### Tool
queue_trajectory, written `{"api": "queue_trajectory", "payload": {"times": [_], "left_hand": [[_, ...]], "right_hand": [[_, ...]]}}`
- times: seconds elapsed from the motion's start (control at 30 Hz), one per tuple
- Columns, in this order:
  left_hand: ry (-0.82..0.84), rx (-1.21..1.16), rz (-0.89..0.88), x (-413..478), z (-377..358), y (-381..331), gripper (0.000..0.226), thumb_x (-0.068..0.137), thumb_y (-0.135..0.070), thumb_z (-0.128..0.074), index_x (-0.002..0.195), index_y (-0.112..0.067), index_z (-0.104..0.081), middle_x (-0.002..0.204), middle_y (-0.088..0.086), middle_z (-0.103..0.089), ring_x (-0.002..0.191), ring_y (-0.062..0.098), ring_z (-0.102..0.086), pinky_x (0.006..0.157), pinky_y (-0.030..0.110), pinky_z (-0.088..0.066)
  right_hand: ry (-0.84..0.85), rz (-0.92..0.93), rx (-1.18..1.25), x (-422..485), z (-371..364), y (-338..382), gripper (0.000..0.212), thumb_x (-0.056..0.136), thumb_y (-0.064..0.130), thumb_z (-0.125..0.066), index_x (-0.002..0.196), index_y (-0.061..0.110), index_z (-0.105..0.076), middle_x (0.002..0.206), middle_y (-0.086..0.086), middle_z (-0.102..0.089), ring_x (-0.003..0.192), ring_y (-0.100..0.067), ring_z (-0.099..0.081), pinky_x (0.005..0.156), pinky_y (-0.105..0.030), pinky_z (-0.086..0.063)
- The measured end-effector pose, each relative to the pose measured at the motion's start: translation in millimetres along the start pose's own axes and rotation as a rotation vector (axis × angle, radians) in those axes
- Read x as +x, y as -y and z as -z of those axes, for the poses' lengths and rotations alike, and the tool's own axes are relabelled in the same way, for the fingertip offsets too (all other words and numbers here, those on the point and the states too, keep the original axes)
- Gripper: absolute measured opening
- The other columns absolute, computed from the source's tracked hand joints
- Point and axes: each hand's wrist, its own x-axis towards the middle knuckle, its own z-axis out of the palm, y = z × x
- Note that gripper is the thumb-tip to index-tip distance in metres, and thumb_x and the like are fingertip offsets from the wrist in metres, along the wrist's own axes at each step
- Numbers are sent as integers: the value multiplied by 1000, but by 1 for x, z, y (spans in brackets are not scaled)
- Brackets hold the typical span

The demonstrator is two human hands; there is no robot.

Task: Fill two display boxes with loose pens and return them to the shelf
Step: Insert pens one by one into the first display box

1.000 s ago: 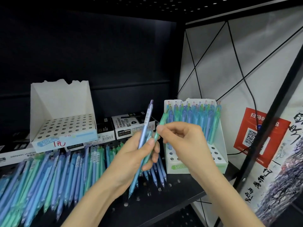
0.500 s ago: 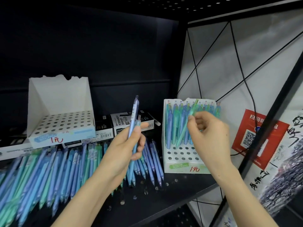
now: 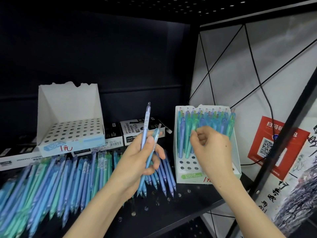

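My left hand (image 3: 145, 157) grips two pens (image 3: 145, 127), a pale blue one and a teal one, upright over the shelf. My right hand (image 3: 211, 145) pinches the top of a green pen (image 3: 189, 145) that stands in a hole of the right display box (image 3: 178, 170). That white box holds several blue and green pens in its rear rows; its front holes are bare. A second white display box (image 3: 68, 107) at the left has no pens in its holes. Many loose pens (image 3: 56, 177) lie in a row on the black shelf (image 3: 154, 212).
Black and white marker cartons (image 3: 130, 134) stand behind the loose pens against the dark back panel. A black shelf post (image 3: 281, 138) runs diagonally at the right, with a red QR poster (image 3: 272, 143) and a hanging cable behind it.
My right hand has brought the green pen down from a slant into a hole of the right box. My left hand has held its two pens nearly still.
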Motion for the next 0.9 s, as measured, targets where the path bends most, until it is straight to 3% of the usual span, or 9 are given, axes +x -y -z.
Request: {"api": "queue_trajectory", "payload": {"times": [0.2,0.3,0.37,0.47,0.53,0.6,0.67,0.77,0.9], "left_hand": [[-19,17,-20,-1,0,0,30,92,-30,-41,111,-16,-60,69,1,-59,59,7,-45,47,18,-34],[-7,19,-35,-2,2,1,29,88,-30,-45,108,-21,-64,74,-1,-61,70,9,-50,55,22,-40],[12,73,-60,-2,4,2,25,92,-25,-46,107,-24,-66,76,-3,-60,74,11,-51,61,24,-42],[55,236,-123,-5,2,5,23,95,-23,-46,106,-24,-66,81,-1,-62,72,11,-52,64,23,-44],[72,349,-169,-7,0,6,22,96,-24,-46,108,-26,-64,86,-1,-65,71,15,-54,64,23,-47],[71,396,-193,-8,-1,7,25,95,-25,-46,114,-31,-61,98,-6,-68,84,12,-62,72,23,-50],[44,431,-209,-9,1,8,25,94,-27,-46,113,-34,-60,101,-15,-66,92,1,-61,80,17,-49],[-32,425,-196,-7,4,9,22,95,-22,-44,104,-32,-61,84,-15,-65,79,-2,-60,70,13,-46],[-84,296,-94,-5,3,9,19,97,-20,-44,99,-23,-63,57,-6,-48,49,9,-41,44,17,-34]], "right_hand": [[68,-10,-78,-3,-6,4,21,91,23,-54,82,9,-65,64,2,-63,57,-19,-59,56,-30,-49],[-110,85,-208,-8,-1,9,21,90,31,-57,85,14,-68,67,6,-64,49,-12,-50,45,-18,-34],[-178,136,-78,-16,4,21,25,87,41,-56,86,20,-69,65,11,-63,49,-2,-47,45,-13,-32],[47,64,236,-24,5,44,23,82,48,-62,82,25,-68,64,13,-62,61,-3,-55,56,-17,-44],[92,44,253,-28,1,49,21,81,43,-63,81,22,-67,63,11,-62,60,-6,-56,57,-21,-47],[101,30,346,-31,2,49,18,87,35,-59,86,19,-67,64,9,-62,57,-7,-56,57,-28,-50],[67,-34,521,-30,13,43,15,92,26,-53,86,19,-65,63,7,-59,53,-5,-52,49,-21,-46],[-109,-125,608,-16,41,25,19,96,20,-47,83,15,-60,63,-4,-53,48,-3,-45,42,-13,-36],[-211,-45,262,-2,50,-2,22,97,25,-44,89,12,-59,65,-7,-59,57,-23,-58,51,-38,-48]]}}
